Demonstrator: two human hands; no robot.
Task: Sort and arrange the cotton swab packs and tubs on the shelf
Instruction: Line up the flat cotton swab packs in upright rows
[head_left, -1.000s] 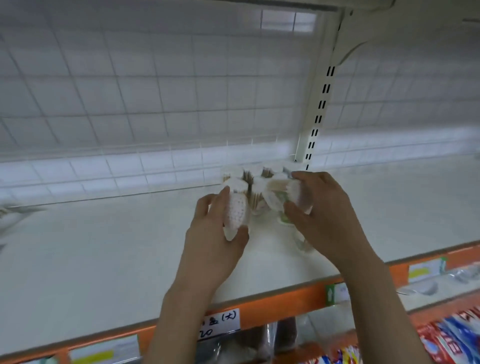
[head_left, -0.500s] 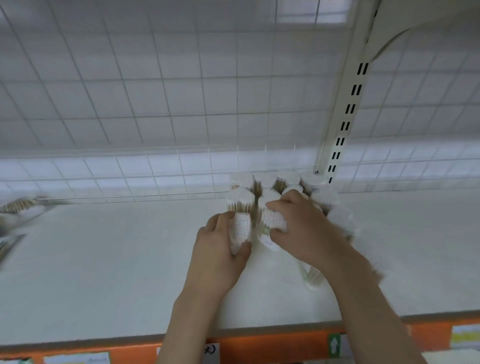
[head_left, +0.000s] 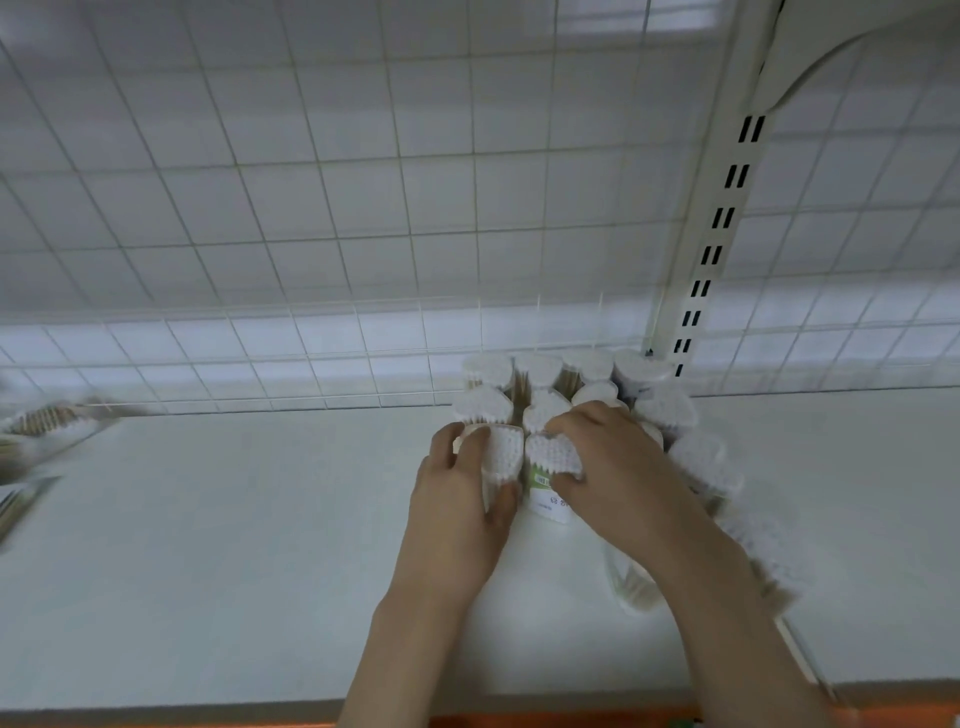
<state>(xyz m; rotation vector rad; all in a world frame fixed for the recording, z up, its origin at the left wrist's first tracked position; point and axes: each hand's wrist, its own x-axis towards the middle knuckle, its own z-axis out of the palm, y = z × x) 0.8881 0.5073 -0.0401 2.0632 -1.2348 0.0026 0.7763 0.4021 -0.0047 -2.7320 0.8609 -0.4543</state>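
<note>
Swab tub (head_left: 501, 457) seemingly within left hand (head_left: 457, 514)

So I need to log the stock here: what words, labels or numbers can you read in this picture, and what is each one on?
Nothing reads clearly.
Green and white label on the cotton swab pack under the right hand: print is there, too blurred to read.
Other packs, including the one the left hand grips: no text visible.

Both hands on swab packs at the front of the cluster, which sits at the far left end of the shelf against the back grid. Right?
Not quite. The head view shows the cluster of clear, white-tipped cotton swab packs right of centre, by the slotted white upright. The rest holds: left hand and right hand each grip a front pack, against the back grid.
</note>
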